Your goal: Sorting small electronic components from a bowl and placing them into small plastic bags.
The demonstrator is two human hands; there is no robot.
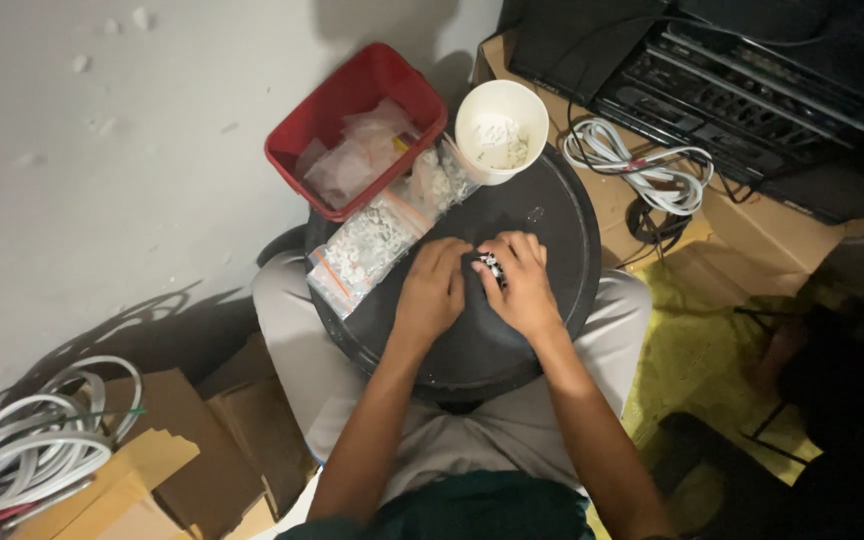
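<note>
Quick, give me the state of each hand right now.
Left hand: fingers curled, touching the small black-and-white part.
Right hand: closed on the same part, over the black round tray.

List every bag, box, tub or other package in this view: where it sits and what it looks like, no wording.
Clear zip bag: left on the round black tray, full of small white parts.
Second clear bag: behind it, beside the cup.
White paper cup: tray's far edge, round.
Red plastic tub: far left, rectangular, holding clear bags.
Brown cardboard boxes: near left, flattened.
</note>
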